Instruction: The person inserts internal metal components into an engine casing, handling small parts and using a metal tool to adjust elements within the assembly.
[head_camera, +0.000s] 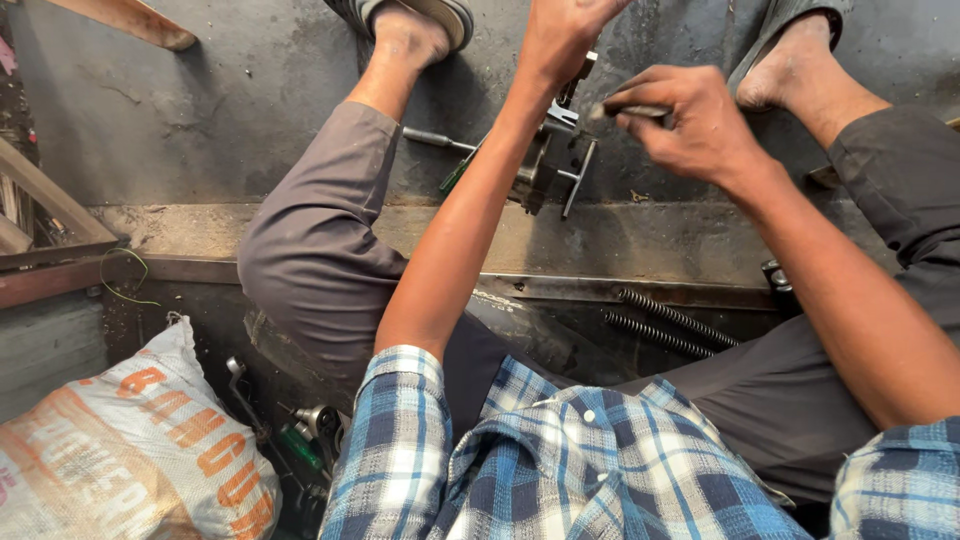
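Overhead, our left hand (560, 35) gripped the metal assembly (550, 150) at twelve o'clock. Our right hand (690, 120), at one o'clock, pinched closed on a small dark tool (635, 111).

Single head-worn camera, looks steeply down over the person's plaid shirt (560, 470) and bent knees to a dark, stained floor (200, 110). Close range: both forearms fill mid-frame, left hand (565, 35) cut by the top edge, right hand (690, 120) just below it. No second view, so no shared area.
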